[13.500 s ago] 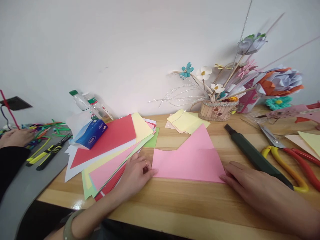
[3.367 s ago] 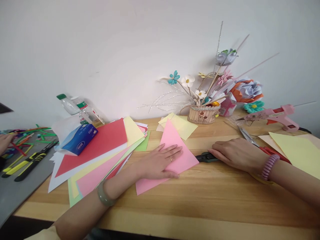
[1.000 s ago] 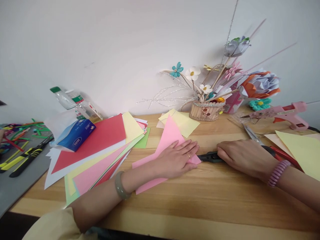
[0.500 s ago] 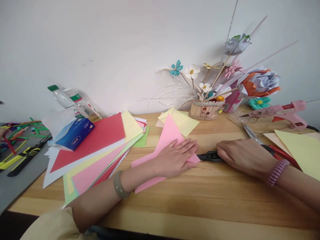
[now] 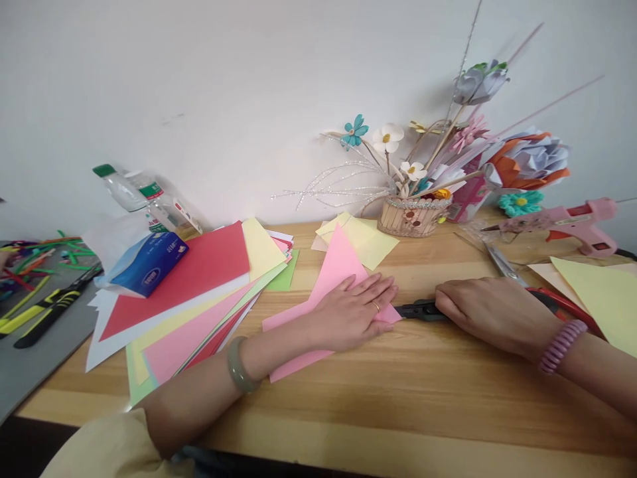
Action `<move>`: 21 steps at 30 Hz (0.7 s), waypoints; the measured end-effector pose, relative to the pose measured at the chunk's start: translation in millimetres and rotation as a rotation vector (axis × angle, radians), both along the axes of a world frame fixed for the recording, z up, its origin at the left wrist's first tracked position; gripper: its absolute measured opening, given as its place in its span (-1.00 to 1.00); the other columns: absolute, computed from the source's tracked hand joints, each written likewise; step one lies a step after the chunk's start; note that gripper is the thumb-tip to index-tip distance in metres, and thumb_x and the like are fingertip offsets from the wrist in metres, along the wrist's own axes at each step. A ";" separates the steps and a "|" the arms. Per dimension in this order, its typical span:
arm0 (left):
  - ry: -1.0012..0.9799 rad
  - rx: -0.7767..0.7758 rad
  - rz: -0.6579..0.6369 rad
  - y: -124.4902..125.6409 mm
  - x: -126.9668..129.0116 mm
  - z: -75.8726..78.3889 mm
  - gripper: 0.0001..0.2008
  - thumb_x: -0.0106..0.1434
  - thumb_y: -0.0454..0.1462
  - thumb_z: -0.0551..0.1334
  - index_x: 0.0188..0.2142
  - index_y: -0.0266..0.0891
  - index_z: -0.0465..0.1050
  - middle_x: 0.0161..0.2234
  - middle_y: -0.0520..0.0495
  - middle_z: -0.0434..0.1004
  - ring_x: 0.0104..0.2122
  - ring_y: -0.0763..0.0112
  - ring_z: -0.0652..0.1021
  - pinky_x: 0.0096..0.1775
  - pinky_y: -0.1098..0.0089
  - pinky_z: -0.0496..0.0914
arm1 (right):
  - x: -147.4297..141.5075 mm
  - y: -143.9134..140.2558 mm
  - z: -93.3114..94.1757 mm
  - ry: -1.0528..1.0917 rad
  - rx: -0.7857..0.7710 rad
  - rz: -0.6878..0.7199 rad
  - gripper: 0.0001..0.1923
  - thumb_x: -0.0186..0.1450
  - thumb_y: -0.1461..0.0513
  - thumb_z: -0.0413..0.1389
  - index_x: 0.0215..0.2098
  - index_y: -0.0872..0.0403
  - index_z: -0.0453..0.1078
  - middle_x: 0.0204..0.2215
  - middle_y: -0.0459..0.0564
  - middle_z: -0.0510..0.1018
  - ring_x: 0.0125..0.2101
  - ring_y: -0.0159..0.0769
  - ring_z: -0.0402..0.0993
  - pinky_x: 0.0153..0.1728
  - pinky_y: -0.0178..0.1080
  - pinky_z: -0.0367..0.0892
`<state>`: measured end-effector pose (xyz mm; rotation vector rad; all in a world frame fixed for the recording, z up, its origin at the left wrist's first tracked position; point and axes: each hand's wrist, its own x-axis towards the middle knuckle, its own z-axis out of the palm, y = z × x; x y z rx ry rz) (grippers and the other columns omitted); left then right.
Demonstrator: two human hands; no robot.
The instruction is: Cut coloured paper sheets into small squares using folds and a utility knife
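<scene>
A folded pink sheet of paper [image 5: 338, 265] lies on the wooden table in front of me, with one point aimed at the wall. My left hand [image 5: 355, 309] lies flat across its right part, fingers stretched out and pressing on it. My right hand [image 5: 490, 307] is closed in a fist around a black hand tool [image 5: 418, 310]. The tool's narrow front end reaches the paper's right corner, while my fist hides its rear, so I cannot make out its exact kind. Just beyond my right hand are scissors [image 5: 502, 262], partly covered.
To the left are fanned coloured sheets [image 5: 199, 279], a blue tissue pack [image 5: 149, 262], plastic bottles [image 5: 149, 196] and yellow-black pliers [image 5: 52, 318]. A flower basket [image 5: 408, 217] stands by the wall. At right lie a pink glue gun [image 5: 562, 226] and yellow paper [image 5: 597, 292].
The whole view has shifted slightly. My left hand stays flat on the pink paper, and my right hand keeps its grip on the black tool.
</scene>
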<state>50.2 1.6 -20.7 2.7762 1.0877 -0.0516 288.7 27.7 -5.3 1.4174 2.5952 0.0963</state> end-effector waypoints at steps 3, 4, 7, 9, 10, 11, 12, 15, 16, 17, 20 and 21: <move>-0.002 -0.002 0.000 0.0 0.1 0.2 -0.41 0.42 -0.05 -0.21 0.30 -0.36 -0.22 0.32 -0.06 -0.29 0.30 0.33 -0.17 0.23 0.13 -0.11 | -1.3 1.0 -0.4 -0.009 0.000 0.008 -0.61 0.34 0.17 -0.28 -0.58 0.01 0.17 -0.51 -0.04 0.53 -0.47 -0.16 0.42 -0.54 -0.20 -0.12; -0.002 -0.001 0.000 0.0 0.2 0.4 -0.41 0.42 -0.05 -0.20 0.30 -0.36 -0.22 0.33 -0.06 -0.28 0.30 0.33 -0.17 0.23 0.13 -0.11 | -1.8 1.1 -0.2 -0.010 0.000 0.010 -0.61 0.34 0.17 -0.28 -0.58 0.01 0.17 -0.50 -0.04 0.53 -0.47 -0.15 0.42 -0.54 -0.20 -0.12; 0.001 0.002 -0.003 0.0 0.2 0.8 -0.41 0.42 -0.05 -0.20 0.30 -0.37 -0.22 0.33 -0.06 -0.28 0.30 0.32 -0.17 0.23 0.13 -0.11 | -2.8 -0.2 0.7 -0.010 -0.003 0.005 -0.60 0.34 0.17 -0.28 -0.59 0.02 0.18 -0.50 -0.04 0.53 -0.47 -0.17 0.42 -0.54 -0.20 -0.12; 0.004 0.007 -0.005 -0.2 0.1 0.8 -0.41 0.42 -0.06 -0.20 0.30 -0.37 -0.21 0.33 -0.06 -0.28 0.30 0.32 -0.17 0.23 0.14 -0.11 | -3.0 -2.0 1.5 -0.008 -0.005 -0.005 -0.59 0.34 0.17 -0.28 -0.59 0.02 0.19 -0.52 -0.03 0.52 -0.49 -0.18 0.42 -0.55 -0.20 -0.10; 0.004 0.010 -0.006 -0.3 0.0 0.6 -0.41 0.42 -0.06 -0.21 0.30 -0.37 -0.21 0.33 -0.07 -0.28 0.30 0.32 -0.17 0.23 0.14 -0.11 | -3.0 -3.0 1.8 -0.006 -0.006 -0.008 -0.59 0.34 0.17 -0.29 -0.59 0.02 0.19 -0.52 -0.03 0.52 -0.49 -0.19 0.42 -0.54 -0.20 -0.10; 0.004 0.013 -0.006 -0.4 0.0 0.3 -0.42 0.42 -0.06 -0.21 0.30 -0.36 -0.20 0.33 -0.07 -0.28 0.30 0.32 -0.18 0.23 0.14 -0.11 | -2.8 -3.9 2.0 -0.005 -0.008 -0.010 -0.59 0.34 0.17 -0.29 -0.59 0.02 0.19 -0.52 -0.03 0.52 -0.49 -0.19 0.42 -0.54 -0.20 -0.09; 0.004 0.016 -0.005 -0.4 -0.1 -0.1 -0.42 0.42 -0.06 -0.22 0.30 -0.36 -0.21 0.33 -0.07 -0.28 0.30 0.33 -0.18 0.23 0.14 -0.11 | -2.5 -4.7 2.1 -0.003 -0.010 -0.013 -0.59 0.35 0.16 -0.30 -0.58 0.02 0.19 -0.51 -0.03 0.52 -0.49 -0.19 0.42 -0.54 -0.20 -0.08; 0.001 0.023 -0.005 -0.2 -0.3 -1.6 -0.41 0.42 -0.04 -0.24 0.30 -0.34 -0.21 0.33 -0.06 -0.28 0.30 0.34 -0.18 0.23 0.14 -0.10 | -1.2 -6.7 2.3 -0.002 -0.014 -0.018 -0.59 0.35 0.16 -0.31 -0.58 0.01 0.17 -0.51 -0.03 0.52 -0.47 -0.17 0.43 -0.53 -0.20 -0.07; 0.001 0.025 -0.004 0.0 -0.3 -2.1 -0.41 0.42 -0.04 -0.24 0.30 -0.34 -0.21 0.33 -0.06 -0.28 0.30 0.35 -0.19 0.22 0.14 -0.10 | -0.7 -7.3 2.4 -0.002 -0.016 -0.018 -0.59 0.35 0.16 -0.31 -0.58 0.01 0.17 -0.51 -0.03 0.52 -0.48 -0.17 0.43 -0.53 -0.20 -0.06; 0.001 0.025 -0.004 0.1 -0.3 -2.5 -0.41 0.41 -0.04 -0.25 0.30 -0.34 -0.21 0.33 -0.06 -0.28 0.30 0.35 -0.19 0.22 0.14 -0.09 | -0.3 -7.8 2.6 -0.002 -0.017 -0.019 -0.59 0.35 0.16 -0.31 -0.59 0.01 0.16 -0.52 -0.03 0.52 -0.49 -0.17 0.42 -0.53 -0.20 -0.06; 0.001 0.020 -0.004 0.5 -0.5 -2.7 -0.41 0.41 -0.04 -0.26 0.30 -0.33 -0.21 0.33 -0.05 -0.29 0.30 0.35 -0.19 0.22 0.14 -0.10 | 0.2 -8.9 2.9 -0.003 -0.015 -0.020 -0.60 0.34 0.17 -0.30 -0.60 0.00 0.14 -0.52 -0.03 0.52 -0.49 -0.19 0.42 -0.53 -0.19 -0.06; -0.001 0.016 -0.003 0.5 -0.7 -2.4 -0.41 0.42 -0.04 -0.26 0.30 -0.33 -0.21 0.33 -0.05 -0.29 0.30 0.36 -0.19 0.22 0.14 -0.11 | 0.1 -9.1 2.8 -0.004 -0.014 -0.023 -0.60 0.34 0.17 -0.30 -0.60 0.00 0.14 -0.52 -0.03 0.52 -0.49 -0.19 0.42 -0.53 -0.19 -0.06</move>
